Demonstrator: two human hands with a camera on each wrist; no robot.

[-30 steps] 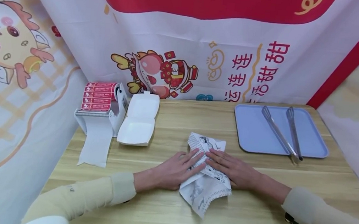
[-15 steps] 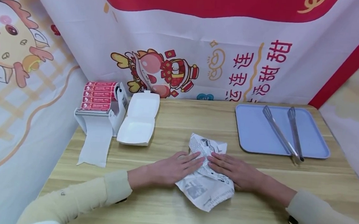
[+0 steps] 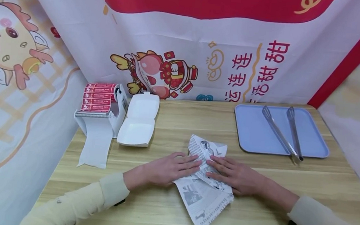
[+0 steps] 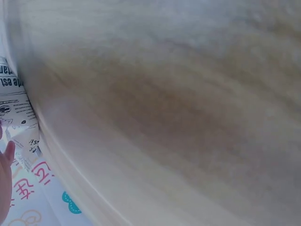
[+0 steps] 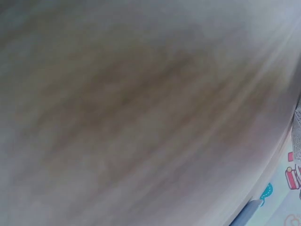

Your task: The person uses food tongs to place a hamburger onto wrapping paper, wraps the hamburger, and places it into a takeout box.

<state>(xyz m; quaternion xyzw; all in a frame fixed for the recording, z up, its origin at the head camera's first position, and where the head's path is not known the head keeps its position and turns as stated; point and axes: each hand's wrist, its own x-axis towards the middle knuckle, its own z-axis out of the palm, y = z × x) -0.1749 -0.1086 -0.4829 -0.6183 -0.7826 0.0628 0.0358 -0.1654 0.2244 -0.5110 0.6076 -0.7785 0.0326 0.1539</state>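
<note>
A sheet of newspaper-print wrapping paper (image 3: 202,203) lies folded on the wooden table in the head view, and its loose flap fans out toward me. My left hand (image 3: 175,169) rests on the left side of the fold with fingers extended. From the other side my right hand (image 3: 238,176) lies on the paper, its fingers spread and nearly straight. The fingertips of both hands come close together over the middle. Whatever is under the folded layers is hidden. At the left edge of the left wrist view, a strip of the printed paper (image 4: 16,103) shows.
Back left stands a label dispenser (image 3: 98,112) with a red label roll and a white strip hanging forward. Beside it sits an opened white clamshell box (image 3: 137,132). A blue tray (image 3: 251,136) at the back right carries metal tongs (image 3: 279,132). Printed cloth hangs behind the table.
The paper's loose front flap has shifted, lifting a little and then spreading further toward me. My left hand has slid slightly left, while the right stays near the same place.
</note>
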